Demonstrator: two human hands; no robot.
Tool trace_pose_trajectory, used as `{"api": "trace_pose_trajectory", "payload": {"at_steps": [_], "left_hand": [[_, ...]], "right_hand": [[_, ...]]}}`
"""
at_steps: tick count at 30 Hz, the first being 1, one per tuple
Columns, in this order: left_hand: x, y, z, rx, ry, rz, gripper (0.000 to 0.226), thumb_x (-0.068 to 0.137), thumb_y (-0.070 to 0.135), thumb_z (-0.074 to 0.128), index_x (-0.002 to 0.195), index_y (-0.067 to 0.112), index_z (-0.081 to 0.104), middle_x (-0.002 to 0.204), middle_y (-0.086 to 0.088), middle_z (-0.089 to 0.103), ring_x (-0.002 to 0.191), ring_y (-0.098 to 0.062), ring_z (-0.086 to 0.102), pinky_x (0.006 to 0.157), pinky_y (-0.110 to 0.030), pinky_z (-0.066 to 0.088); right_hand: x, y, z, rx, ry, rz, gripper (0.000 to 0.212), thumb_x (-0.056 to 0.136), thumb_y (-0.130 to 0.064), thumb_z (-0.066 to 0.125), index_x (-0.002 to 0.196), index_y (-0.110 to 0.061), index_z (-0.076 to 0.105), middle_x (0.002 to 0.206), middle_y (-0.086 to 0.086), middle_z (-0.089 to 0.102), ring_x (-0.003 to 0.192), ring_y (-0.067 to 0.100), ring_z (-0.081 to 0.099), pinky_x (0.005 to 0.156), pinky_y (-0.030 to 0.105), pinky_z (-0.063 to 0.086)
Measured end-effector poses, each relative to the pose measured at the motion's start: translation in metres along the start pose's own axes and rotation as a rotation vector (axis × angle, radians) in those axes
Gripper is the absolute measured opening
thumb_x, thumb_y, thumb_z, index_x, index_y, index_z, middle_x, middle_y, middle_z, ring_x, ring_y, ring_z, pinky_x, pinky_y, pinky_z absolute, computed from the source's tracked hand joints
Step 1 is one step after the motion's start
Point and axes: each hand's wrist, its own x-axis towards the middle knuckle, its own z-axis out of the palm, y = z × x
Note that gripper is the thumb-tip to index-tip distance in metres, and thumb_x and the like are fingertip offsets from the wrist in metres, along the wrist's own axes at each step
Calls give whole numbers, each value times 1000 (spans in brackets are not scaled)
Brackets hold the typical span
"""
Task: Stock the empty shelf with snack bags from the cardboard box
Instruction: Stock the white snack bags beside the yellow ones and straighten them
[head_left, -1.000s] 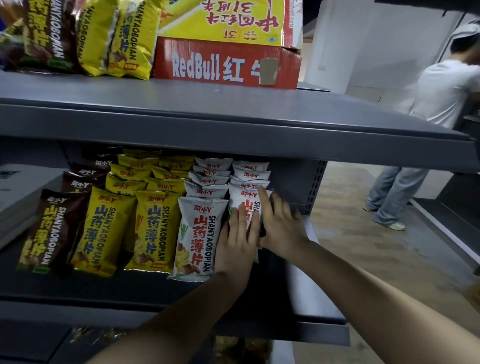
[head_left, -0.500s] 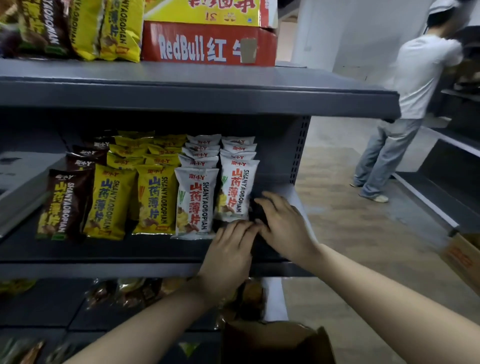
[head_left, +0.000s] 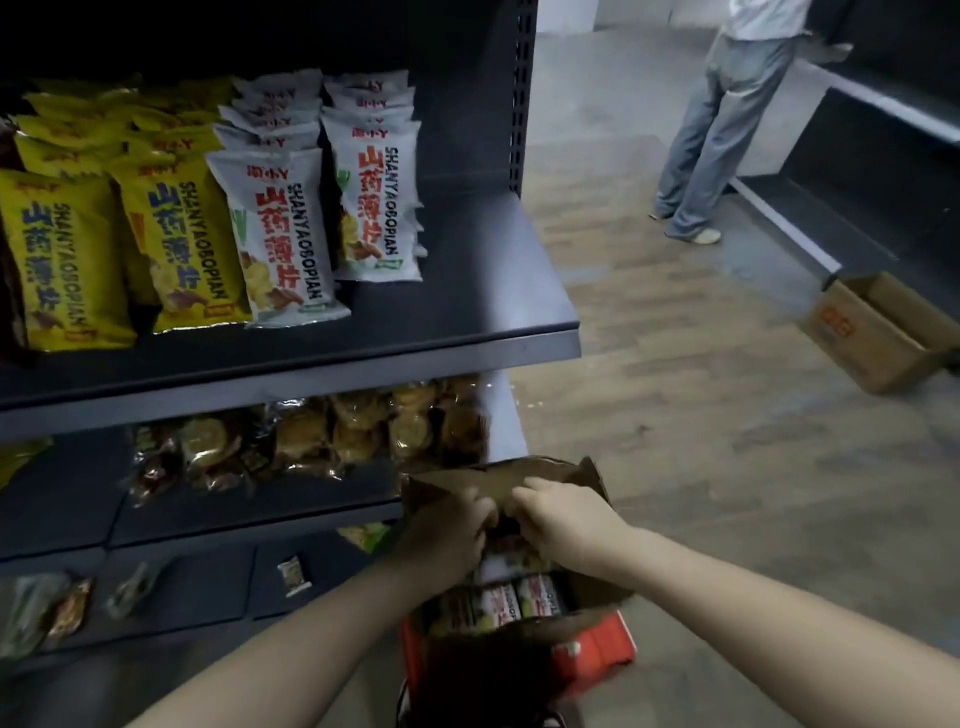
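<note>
The open cardboard box (head_left: 589, 480) stands on the floor below me, with white snack bags (head_left: 498, 603) lying inside. Both hands reach down into it side by side. My left hand (head_left: 447, 530) and my right hand (head_left: 563, 519) have fingers curled downward over the bags; what they grip is hidden. Up on the dark shelf (head_left: 467, 322), two rows of white bags (head_left: 280, 234) stand at the right of the yellow bags (head_left: 176, 244). To the right of the white rows the shelf is bare.
The shelf below holds clear packets of brown snacks (head_left: 332, 431), and a small packet (head_left: 294, 576) lies lower down. A second cardboard box (head_left: 878, 332) sits on the wooden floor at right. Another person (head_left: 727, 130) stands by the opposite shelving (head_left: 857, 171).
Both hands left the white bags on the shelf and dropped into the cardboard box. My view tilted down from the shelf to the box and floor.
</note>
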Motion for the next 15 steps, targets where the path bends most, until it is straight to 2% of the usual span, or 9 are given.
{"api": "trace_pose_trajectory", "payload": {"at_steps": [3, 5, 8, 11, 15], "left_hand": [[2, -3, 33, -62, -102, -114, 20, 90, 14, 46, 104, 12, 60, 110, -7, 56, 104, -22, 54, 83, -27, 43], [6, -5, 53, -81, -188, -191, 23, 93, 15, 43, 107, 9, 60, 112, -9, 57, 107, -23, 54, 85, -27, 41], [15, -14, 81, -64, -360, -282, 26, 96, 15, 39, 112, 6, 57, 117, -12, 57, 109, -26, 54, 88, -31, 42], [24, -27, 101, -135, -521, -390, 31, 94, 15, 43, 120, 6, 57, 122, -12, 58, 110, -25, 56, 88, -29, 44], [35, -41, 118, -254, -553, -507, 27, 96, 15, 44, 116, 5, 59, 118, -11, 60, 107, -25, 58, 82, -26, 42]], "right_hand": [[-6, 20, 39, 32, -241, 158, 22, 92, -24, 48, 110, -12, 51, 112, 11, 52, 102, 35, 57, 67, 39, 44], [-7, 31, 60, 52, -325, 216, 25, 91, -19, 47, 113, -8, 49, 114, 14, 50, 107, 36, 54, 80, 43, 48], [-3, 46, 91, 59, -452, 273, 30, 90, -10, 45, 119, -4, 46, 120, 17, 47, 114, 37, 48, 90, 44, 46], [7, 55, 112, 67, -543, 309, 37, 90, -5, 44, 126, -2, 43, 125, 20, 45, 118, 38, 44, 96, 46, 44], [30, 62, 131, 95, -585, 308, 45, 91, -2, 45, 136, -1, 37, 132, 21, 41, 123, 38, 40, 99, 45, 41]]}}
